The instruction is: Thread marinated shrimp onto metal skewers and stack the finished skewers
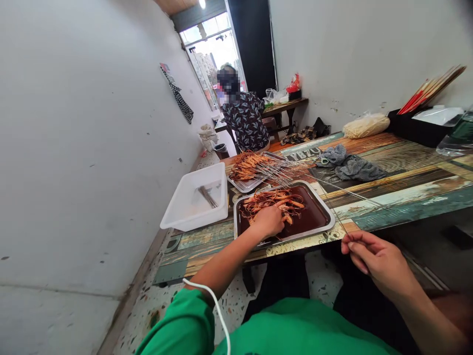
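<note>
A metal tray [325, 223] of dark brown liquid stands at the table's near edge. Reddish-brown, stringy food pieces [273, 199] are heaped on its left side. My left hand [269, 221] reaches into the heap, its fingers curled around a piece; the fingertips are partly hidden. In front of the table's edge, my right hand [369, 251] pinches a thin metal skewer [338, 220] that slants up and left past the tray's right corner. Behind, a second tray [248, 186] bears similar food on skewers [275, 172], whose bare ends point right.
A white plastic bin [192, 217] with several metal skewers inside stands at left. Grey cloths [354, 166], a bag of pale sticks [365, 125] and a black box [417, 127] lie toward the right rear. Another person [246, 121] sits beyond, facing away.
</note>
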{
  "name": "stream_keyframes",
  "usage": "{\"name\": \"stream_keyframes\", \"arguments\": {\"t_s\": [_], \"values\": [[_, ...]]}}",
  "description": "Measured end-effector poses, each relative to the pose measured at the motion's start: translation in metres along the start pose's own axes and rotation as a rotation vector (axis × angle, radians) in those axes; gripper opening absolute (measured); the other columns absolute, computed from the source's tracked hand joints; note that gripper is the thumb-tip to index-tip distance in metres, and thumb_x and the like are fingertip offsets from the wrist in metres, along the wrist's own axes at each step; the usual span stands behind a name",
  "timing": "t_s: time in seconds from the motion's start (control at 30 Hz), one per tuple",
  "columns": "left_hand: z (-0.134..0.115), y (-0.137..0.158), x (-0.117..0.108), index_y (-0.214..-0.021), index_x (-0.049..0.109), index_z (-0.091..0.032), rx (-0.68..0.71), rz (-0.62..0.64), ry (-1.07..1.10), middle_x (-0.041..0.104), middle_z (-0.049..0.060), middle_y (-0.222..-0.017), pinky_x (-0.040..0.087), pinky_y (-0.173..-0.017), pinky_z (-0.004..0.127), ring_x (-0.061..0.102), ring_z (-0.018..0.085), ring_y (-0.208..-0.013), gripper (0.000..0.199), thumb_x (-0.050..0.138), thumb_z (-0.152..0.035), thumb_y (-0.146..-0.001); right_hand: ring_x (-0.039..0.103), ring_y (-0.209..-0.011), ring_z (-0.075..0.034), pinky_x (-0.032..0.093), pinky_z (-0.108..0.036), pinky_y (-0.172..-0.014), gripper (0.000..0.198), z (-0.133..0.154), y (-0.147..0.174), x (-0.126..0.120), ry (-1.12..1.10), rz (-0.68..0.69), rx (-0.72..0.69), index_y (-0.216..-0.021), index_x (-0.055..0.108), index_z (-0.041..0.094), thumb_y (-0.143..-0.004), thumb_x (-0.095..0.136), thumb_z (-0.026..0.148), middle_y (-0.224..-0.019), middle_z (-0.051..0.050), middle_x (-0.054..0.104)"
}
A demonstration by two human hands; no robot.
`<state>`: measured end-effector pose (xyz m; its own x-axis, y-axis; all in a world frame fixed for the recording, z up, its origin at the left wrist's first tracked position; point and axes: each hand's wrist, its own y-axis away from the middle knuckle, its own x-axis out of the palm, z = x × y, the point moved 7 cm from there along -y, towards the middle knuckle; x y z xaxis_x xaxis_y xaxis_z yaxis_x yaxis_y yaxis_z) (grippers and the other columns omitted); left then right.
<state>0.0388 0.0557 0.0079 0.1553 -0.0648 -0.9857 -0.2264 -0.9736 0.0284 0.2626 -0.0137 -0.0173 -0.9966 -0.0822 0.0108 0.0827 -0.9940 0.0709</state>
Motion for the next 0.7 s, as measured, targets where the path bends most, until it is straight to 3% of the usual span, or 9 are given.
{"name": "stream_keyframes", "arguments": {"t_s": [0.17, 0.33, 0.47, 0.57, 0.7], "values": [[0.005, 0.0, -0.023, -0.061, 0.064, -0.015, 0.007, 0.023, 0.234, 0.059, 0.004, -0.055, 0.042, -0.057, 0.026, 0.056, 0.016, -0.056, 0.023, 0.048, -0.028, -0.073, 0.036, -0.035, -0.004, 0.025, -0.021, -0.035, 0.026, -0.01, 0.01, 0.003, 0.047, 0.056, 0.064, -0.084, 0.057, 0.015, -0.071, 0.06, 0.038, -0.066, -0.002, 0.061], [0.017, -0.001, -0.046, -0.072, 0.061, -0.012, -0.082, 0.016, 0.755, 0.063, 0.002, -0.063, 0.044, -0.054, 0.02, 0.056, 0.009, -0.054, 0.013, 0.05, -0.017, -0.069, 0.036, -0.035, -0.004, 0.026, -0.021, -0.036, 0.027, -0.019, 0.014, 0.003, 0.037, 0.062, 0.093, -0.084, 0.057, 0.016, -0.071, 0.06, 0.039, -0.066, -0.001, 0.06], [0.028, -0.004, -0.061, -0.082, 0.057, -0.011, -0.175, -0.099, 1.065, 0.065, 0.004, -0.069, 0.048, -0.061, 0.023, 0.062, 0.011, -0.062, 0.014, 0.052, -0.014, -0.07, 0.037, -0.035, -0.004, 0.026, -0.021, -0.035, 0.029, -0.025, 0.015, 0.0, 0.014, 0.062, 0.104, -0.085, 0.058, 0.016, -0.07, 0.061, 0.04, -0.066, -0.001, 0.06], [0.038, -0.005, -0.07, -0.083, 0.059, -0.011, -0.167, -0.258, 0.922, 0.065, 0.004, -0.071, 0.047, -0.062, 0.023, 0.061, 0.012, -0.063, 0.017, 0.055, -0.015, -0.067, 0.038, -0.036, -0.005, 0.028, -0.021, -0.036, 0.03, -0.028, 0.018, -0.001, 0.021, 0.05, 0.113, -0.086, 0.06, 0.015, -0.069, 0.062, 0.04, -0.067, -0.002, 0.06], [0.04, -0.001, -0.066, -0.074, 0.062, -0.014, -0.122, -0.423, 0.428, 0.064, 0.003, -0.071, 0.044, -0.066, 0.024, 0.058, 0.012, -0.066, 0.014, 0.052, -0.01, -0.065, 0.038, -0.036, -0.005, 0.029, -0.021, -0.035, 0.029, -0.034, 0.021, 0.003, 0.018, 0.057, 0.142, -0.085, 0.061, 0.015, -0.068, 0.063, 0.039, -0.066, -0.002, 0.06]]}}
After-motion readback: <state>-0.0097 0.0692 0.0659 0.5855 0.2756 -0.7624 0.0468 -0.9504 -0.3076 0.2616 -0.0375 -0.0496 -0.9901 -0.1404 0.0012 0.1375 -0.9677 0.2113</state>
